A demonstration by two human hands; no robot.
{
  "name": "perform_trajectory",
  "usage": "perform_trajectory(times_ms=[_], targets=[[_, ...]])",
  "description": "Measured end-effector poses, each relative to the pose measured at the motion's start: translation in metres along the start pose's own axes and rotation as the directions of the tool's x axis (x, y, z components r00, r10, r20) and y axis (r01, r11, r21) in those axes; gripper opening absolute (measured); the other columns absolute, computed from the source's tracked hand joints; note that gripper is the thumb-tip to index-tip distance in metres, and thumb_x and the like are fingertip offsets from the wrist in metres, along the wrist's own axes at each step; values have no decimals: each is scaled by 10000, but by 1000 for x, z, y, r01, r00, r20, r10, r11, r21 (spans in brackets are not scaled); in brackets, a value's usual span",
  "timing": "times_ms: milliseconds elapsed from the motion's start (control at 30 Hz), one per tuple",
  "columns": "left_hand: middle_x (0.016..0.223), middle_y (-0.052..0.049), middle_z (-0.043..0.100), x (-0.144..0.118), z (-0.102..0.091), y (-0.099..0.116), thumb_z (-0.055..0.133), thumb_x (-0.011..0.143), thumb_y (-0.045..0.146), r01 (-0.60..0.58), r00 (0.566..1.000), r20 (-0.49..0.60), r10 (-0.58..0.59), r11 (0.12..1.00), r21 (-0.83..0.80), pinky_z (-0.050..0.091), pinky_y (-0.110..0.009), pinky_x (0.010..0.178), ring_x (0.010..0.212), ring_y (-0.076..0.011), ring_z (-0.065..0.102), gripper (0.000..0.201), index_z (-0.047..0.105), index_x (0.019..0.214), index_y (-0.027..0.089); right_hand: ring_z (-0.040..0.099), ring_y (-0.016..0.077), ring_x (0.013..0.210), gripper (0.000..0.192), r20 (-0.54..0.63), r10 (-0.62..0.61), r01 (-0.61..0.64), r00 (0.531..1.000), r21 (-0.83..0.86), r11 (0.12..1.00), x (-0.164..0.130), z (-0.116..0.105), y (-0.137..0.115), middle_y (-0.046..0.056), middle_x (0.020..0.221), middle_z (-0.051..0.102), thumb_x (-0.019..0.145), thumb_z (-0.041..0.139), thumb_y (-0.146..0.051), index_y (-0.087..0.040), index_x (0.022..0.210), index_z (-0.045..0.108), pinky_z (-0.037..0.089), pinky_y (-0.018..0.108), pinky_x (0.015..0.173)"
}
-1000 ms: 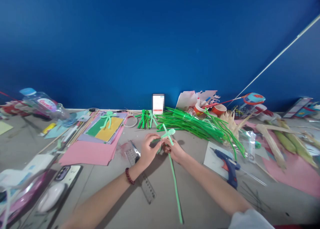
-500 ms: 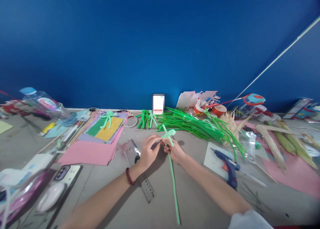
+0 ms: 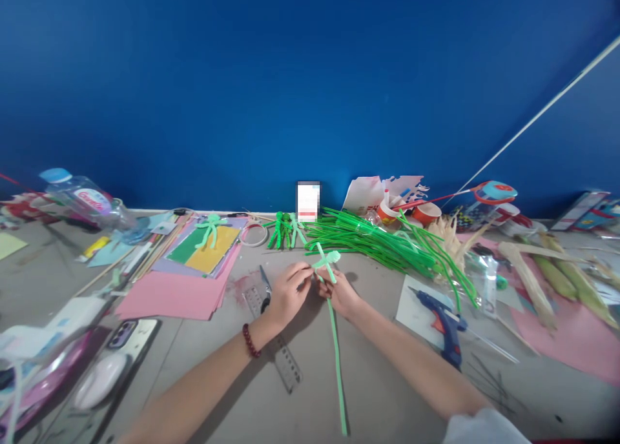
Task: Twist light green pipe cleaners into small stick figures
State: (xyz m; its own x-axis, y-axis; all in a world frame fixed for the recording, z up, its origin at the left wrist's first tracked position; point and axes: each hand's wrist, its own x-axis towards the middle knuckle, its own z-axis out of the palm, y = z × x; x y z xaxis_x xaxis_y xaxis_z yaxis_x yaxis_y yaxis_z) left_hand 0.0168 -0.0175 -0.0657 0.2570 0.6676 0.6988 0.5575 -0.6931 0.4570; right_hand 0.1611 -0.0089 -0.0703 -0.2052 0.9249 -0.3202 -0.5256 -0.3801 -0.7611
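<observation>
Both my hands are at table centre, close together over the grey table (image 3: 368, 392). Left hand (image 3: 285, 295) is curled, thumb + forefinger pinched shut on the light green pipe cleaner (image 3: 334, 341) near its top. Right hand (image 3: 341, 292) is closed round the same stem just beside the left, fingertips nearly touching it. The pipe cleaner's top end is bent into small loops sticking up above my fingers; its long tail runs down the table toward me. Ruler (image 3: 281, 353) + scissors (image 3: 265, 288) lie under/near the left wrist, red bead bracelet (image 3: 250, 341) on it. Blue glue gun (image 3: 443, 318) sits to the right, well apart. Pile of green pipe cleaners (image 3: 378, 241) lies behind the hands; pink paper (image 3: 174, 295) lies to the left.
</observation>
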Motion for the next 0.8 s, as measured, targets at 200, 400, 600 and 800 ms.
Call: perform_trajectory(times_ms=[200, 400, 600, 800], targets=[[953, -60, 652, 1, 0, 0, 496, 851, 103, 45, 999, -15, -46, 997, -64, 522, -280, 819, 887, -149, 629, 169, 627, 909, 193, 261, 1, 403, 351, 26, -4, 4, 1000, 5, 1000, 3, -3, 3, -77, 541, 407, 561, 826, -338, -145, 633, 542, 131, 152, 361], [949, -57, 666, 0, 2, -3, 523, 850, 124, 111, 993, -16, -114, 983, -146, 533, -285, 815, 880, -148, 641, 149, 641, 903, 197, 248, 11, 398, 367, 23, -64, 64, 998, -33, 997, 3, -3, 6, -81, 520, 381, 590, 805, -369, -159, 608, 505, 141, 167, 358], [949, -56, 661, -1, 3, -5, 528, 849, 135, 125, 992, -11, -128, 979, -158, 535, -294, 819, 878, -151, 639, 151, 645, 918, 201, 252, 9, 374, 355, -19, -138, 137, 990, -58, 989, 3, -2, 12, -66, 510, 434, 598, 798, -387, -152, 600, 532, 134, 191, 358], [957, -51, 660, -1, 3, -4, 522, 848, 126, 121, 992, -6, -123, 984, -132, 533, -291, 821, 879, -150, 640, 171, 650, 928, 207, 251, 10, 379, 358, -39, -144, 142, 989, -60, 988, 3, -2, 12, -60, 517, 442, 599, 797, -397, -151, 594, 536, 126, 193, 364]])
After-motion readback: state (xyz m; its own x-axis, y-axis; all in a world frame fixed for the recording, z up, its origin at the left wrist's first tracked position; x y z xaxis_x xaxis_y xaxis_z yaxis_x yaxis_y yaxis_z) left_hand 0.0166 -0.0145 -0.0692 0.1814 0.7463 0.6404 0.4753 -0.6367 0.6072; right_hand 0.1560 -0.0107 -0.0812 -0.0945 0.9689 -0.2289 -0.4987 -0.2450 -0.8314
